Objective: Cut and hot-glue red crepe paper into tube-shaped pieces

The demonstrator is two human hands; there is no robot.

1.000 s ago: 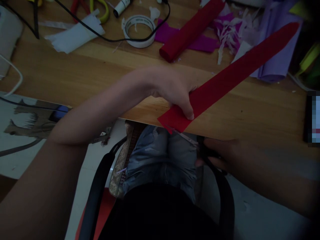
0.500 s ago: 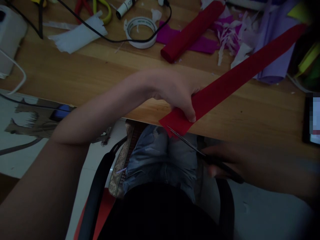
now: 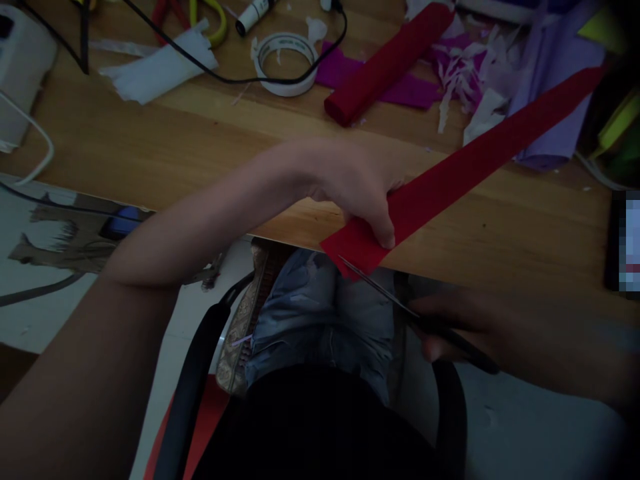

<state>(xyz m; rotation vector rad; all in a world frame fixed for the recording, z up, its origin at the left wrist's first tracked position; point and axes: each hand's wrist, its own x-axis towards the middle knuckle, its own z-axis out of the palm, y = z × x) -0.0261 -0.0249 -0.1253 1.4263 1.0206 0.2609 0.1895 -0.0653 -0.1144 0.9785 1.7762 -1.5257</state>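
Note:
My left hand (image 3: 357,190) pinches a long red paper strip (image 3: 465,163) close to its near end, with the thumb on top and the other fingers hidden behind. From there the strip slants up to the right across the table. Its near end juts out past the table's front edge, over my lap. In my right hand (image 3: 460,327), somewhat blurred, is a pair of scissors (image 3: 383,291) with dark handles. Their narrow blades lie at the near end of the strip and look almost closed on it.
On the wooden table (image 3: 240,133) lie a red paper roll (image 3: 387,67), a tape roll (image 3: 287,87), white paper (image 3: 163,67), a marker (image 3: 254,15) and purple sheets (image 3: 560,100). A black cable (image 3: 220,79) crosses at the back. A phone (image 3: 623,243) rests at the right edge.
The scissors and my right hand have shifted slightly right and down. The strip's far end hangs a little lower. My left hand keeps its hold, and the whole view has moved slightly.

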